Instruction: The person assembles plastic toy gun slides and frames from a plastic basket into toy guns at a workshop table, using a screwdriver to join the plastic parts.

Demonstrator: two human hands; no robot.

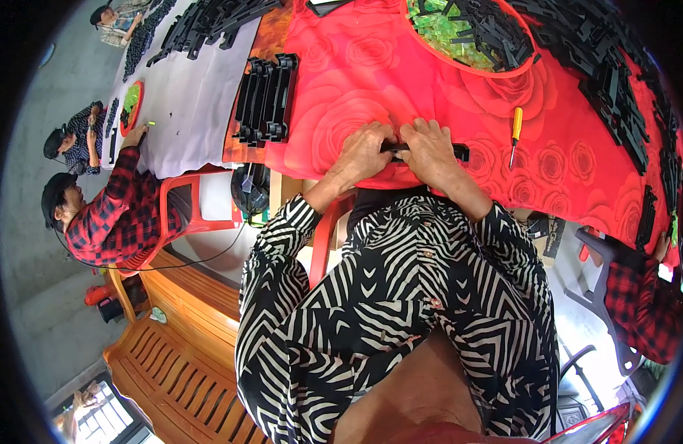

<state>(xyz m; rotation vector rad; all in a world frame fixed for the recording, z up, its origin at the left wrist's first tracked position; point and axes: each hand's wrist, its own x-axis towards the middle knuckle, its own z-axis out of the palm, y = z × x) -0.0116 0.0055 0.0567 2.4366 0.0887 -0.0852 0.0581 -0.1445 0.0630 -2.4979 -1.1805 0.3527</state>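
Black plastic strip (430, 150) lies on red rose-print tablecloth (356, 74) at table's near edge, pinned under both hands. Left hand (365, 152) curled over strip's left end; right hand (429, 150) clamps its middle, seemingly steadying it flat. Fingers hide most of strip; only right tip shows. Yellow-handled screwdriver (515, 133) at three o'clock, within reach. Stacked black frames (266, 100) at ten o'clock.

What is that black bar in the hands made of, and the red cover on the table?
The black bar looks like hard moulded plastic, matte with crisp edges. The table cover seems soft cloth or thin vinyl: it sags over the edge and carries a printed rose pattern.
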